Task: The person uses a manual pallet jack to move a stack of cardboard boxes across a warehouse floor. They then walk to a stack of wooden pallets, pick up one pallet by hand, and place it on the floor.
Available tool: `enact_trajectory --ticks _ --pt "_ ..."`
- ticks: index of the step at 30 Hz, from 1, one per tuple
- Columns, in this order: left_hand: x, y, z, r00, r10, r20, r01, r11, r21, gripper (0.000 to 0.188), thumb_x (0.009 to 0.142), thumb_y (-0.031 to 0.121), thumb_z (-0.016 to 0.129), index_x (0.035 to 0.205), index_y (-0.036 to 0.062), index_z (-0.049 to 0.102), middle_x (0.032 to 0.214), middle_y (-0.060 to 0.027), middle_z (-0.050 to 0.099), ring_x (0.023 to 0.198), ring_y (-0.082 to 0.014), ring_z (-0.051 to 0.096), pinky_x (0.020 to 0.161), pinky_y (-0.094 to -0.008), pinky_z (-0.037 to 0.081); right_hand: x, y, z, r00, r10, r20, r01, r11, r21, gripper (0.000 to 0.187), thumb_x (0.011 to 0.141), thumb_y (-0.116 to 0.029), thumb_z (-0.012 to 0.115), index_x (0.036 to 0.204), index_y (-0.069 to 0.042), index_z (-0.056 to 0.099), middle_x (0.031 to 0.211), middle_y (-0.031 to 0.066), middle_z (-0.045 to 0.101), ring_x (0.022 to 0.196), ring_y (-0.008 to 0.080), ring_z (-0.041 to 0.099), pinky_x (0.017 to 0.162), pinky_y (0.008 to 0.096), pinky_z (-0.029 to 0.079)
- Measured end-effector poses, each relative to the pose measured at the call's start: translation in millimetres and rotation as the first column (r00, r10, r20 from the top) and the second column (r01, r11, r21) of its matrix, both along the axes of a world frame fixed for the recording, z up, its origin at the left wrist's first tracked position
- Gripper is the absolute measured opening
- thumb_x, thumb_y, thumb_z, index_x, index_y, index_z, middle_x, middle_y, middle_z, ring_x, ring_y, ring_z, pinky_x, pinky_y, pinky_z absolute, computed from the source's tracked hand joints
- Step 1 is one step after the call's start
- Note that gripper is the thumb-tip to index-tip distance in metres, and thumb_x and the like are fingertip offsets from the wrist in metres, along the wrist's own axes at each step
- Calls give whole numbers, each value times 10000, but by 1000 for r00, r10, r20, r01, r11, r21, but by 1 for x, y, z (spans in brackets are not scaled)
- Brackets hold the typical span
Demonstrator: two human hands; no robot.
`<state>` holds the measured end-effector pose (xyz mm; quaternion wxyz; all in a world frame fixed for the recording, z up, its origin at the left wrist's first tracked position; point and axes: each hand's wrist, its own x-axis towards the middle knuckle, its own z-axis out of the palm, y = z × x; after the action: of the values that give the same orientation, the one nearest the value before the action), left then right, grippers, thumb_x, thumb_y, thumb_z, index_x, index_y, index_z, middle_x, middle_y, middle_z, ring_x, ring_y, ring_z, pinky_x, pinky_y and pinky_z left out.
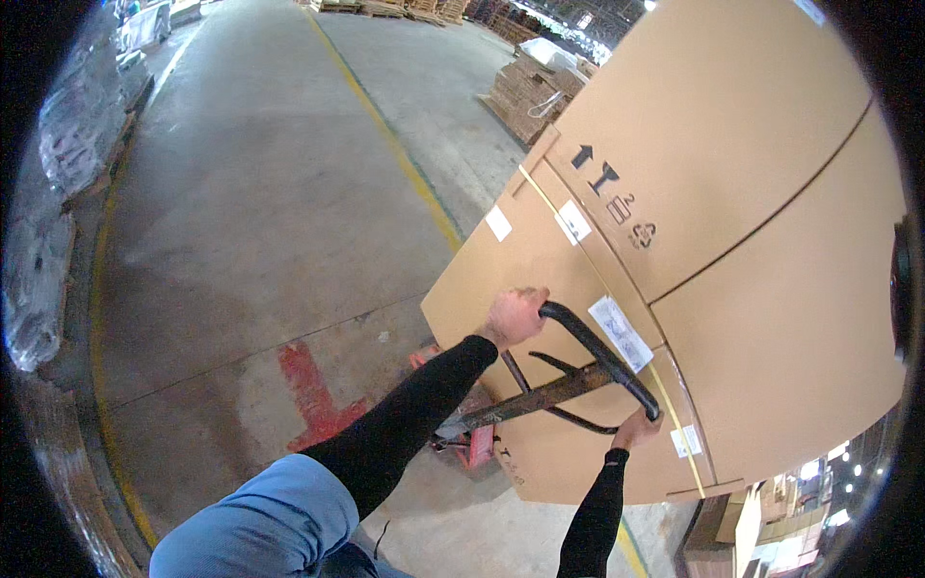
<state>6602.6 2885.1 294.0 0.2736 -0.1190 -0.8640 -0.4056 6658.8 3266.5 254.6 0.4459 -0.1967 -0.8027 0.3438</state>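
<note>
Both hands curled with no gap showing: our left hand (pixel 515 316) round the upper-left bend of the black handle (pixel 583 334), our right hand (pixel 638 427) at the lower-right. Handle looks stiff, smooth, rounded; we judge those bends the best hold. Large cardboard carton (pixel 771 193) just beyond: probably heavy, flat-walled, dentable, crossed by a thin yellow strap (pixel 540 189). Red pallet jack (pixel 480 448) below, scuffed concrete floor (pixel 241 222) alongside.

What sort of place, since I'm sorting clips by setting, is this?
Most likely a warehouse or a factory's storage area: there is a pallet jack beside a big carton, stacked pallets in the distance, and a yellow line along the floor.
</note>
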Motion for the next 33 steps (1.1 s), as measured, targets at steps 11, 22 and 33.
enact_trajectory --ticks 11,22,33 --pt "-48 -33 -22 962 -274 -20 274 962 15 242 726 144 604 952 62 577 807 -143 622 781 -338 650 645 -447 529 14 -28 -4 998 -11 -58 -4 967 -256 135 869 -68 627 961 16 575 748 54 572 600 120 499 512 292 413" --pt "-84 -53 -24 845 -534 -29 534 843 57 212 783 153 579 977 69 555 778 -119 615 753 -319 652 669 -438 527 51 -74 14 983 -177 51 184 960 -213 155 867 -108 643 922 -23 527 630 49 549 517 128 506 455 274 405" --pt "-145 -42 -33 694 -709 -126 718 694 47 190 800 162 571 963 66 563 761 -146 632 734 -334 656 644 -468 518 98 -103 -9 925 -372 -76 345 908 -236 335 879 -301 673 727 -44 521 526 26 480 420 121 460 389 273 375"
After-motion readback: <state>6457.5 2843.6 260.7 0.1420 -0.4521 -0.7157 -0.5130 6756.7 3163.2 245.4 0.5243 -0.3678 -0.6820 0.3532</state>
